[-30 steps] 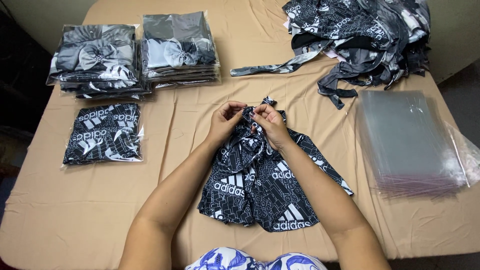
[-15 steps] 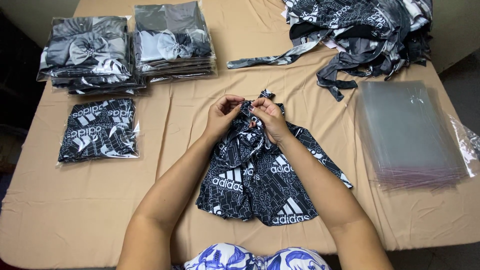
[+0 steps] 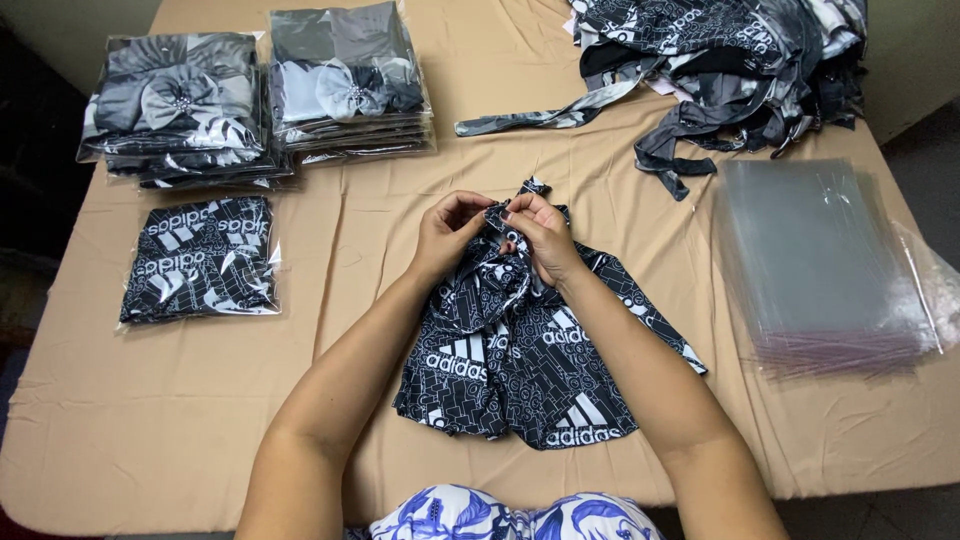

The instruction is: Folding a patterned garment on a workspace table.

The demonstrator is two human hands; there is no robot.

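Black-and-white printed cloth (image 3: 520, 370) spread on tan-covered surface (image 3: 150, 420), gathered top pinched by left hand (image 3: 448, 232) and right hand (image 3: 540, 235). Clear bags (image 3: 825, 265) stacked right. Bagged packs (image 3: 350, 85) piled far left; loose fabric heap (image 3: 720, 60) far right.

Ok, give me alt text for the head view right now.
Left hand and right hand pinch the gathered top of a black-and-white printed cloth on a tan-covered table. Bagged cloths lie left, clear bags right, loose fabric behind.
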